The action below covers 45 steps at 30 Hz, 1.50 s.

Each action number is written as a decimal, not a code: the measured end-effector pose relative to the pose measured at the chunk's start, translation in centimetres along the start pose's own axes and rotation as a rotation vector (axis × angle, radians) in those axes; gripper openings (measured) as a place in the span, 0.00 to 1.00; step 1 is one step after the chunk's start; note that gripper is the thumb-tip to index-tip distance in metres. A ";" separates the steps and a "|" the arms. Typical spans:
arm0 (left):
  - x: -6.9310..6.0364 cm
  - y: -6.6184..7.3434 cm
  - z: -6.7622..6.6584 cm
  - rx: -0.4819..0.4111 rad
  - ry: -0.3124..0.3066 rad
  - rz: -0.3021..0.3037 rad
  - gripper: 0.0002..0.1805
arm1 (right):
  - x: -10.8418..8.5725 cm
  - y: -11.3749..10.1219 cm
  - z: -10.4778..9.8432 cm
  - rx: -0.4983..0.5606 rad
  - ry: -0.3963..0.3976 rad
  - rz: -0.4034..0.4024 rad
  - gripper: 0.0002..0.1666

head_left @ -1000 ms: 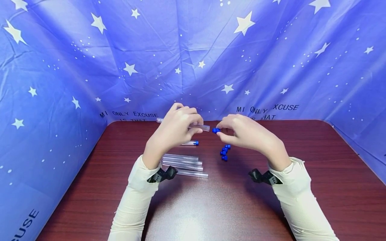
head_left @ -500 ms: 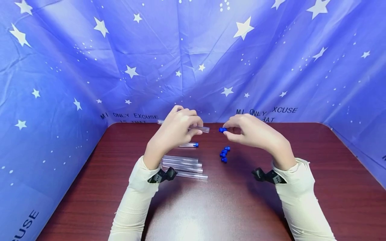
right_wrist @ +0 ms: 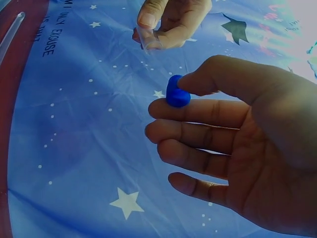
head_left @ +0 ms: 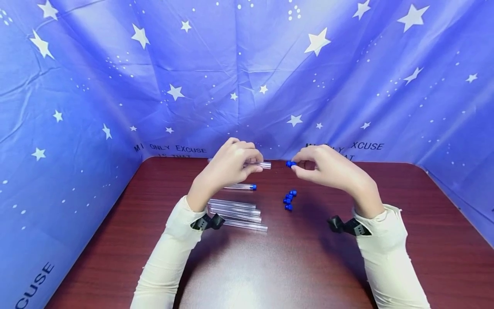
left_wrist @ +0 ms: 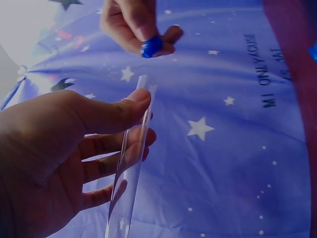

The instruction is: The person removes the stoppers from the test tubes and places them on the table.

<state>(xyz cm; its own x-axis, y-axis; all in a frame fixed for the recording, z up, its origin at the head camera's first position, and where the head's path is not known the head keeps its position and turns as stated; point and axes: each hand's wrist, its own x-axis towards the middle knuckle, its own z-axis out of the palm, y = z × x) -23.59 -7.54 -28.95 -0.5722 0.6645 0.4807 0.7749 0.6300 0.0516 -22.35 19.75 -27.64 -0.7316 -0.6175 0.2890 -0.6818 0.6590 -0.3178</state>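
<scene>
The clear tube (left_wrist: 126,198) is held at a slant in the left hand (head_left: 229,165), pinched near its open end between the thumb, laid across the near face, and the fingers (left_wrist: 96,145), which are seen behind it. A short length is left projecting past the thumb, towards the right hand (head_left: 328,167); the opposite end is seen beyond the far side of the left hand. The blue cap (right_wrist: 178,91) is pinched in the right hand between the tips of the thumb and forefinger; the other three fingers are extended, slightly spread. Cap and tube are held near each other but apart, above the far part of the desk (head_left: 301,257). Below the left hand, a tube with a blue stopper (head_left: 241,186) is laid on the desk, and nearer the viewer several parallel tubes (head_left: 241,213), partly hidden by the left wrist. Loose blue caps (head_left: 287,201) are clustered to their right. The desk is backed by a star-printed blue cloth (head_left: 239,64).
</scene>
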 end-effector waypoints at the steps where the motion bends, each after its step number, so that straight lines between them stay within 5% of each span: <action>1: 0.1 -0.1 0.1 0.007 -0.011 0.002 0.06 | 0.0 0.0 0.0 -0.001 -0.002 0.002 0.08; 19: -0.9 -1.5 1.9 0.090 -0.168 0.024 0.05 | 0.7 1.3 2.8 -0.140 -0.124 -0.052 0.06; 27: -1.0 -2.2 2.8 0.058 -0.287 -0.016 0.05 | 0.7 1.9 4.1 -0.186 -0.159 -0.094 0.03; 45: -1.9 -3.4 5.9 0.103 -0.444 -0.018 0.04 | -0.8 3.3 7.7 -0.292 -0.273 -0.157 0.11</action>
<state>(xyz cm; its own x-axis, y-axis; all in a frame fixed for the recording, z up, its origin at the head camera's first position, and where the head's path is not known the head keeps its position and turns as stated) -26.74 -8.54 -35.23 -0.6627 0.7467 0.0571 0.7457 0.6650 -0.0411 -24.01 19.07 -35.91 -0.6171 -0.7852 0.0519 -0.7865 0.6176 -0.0082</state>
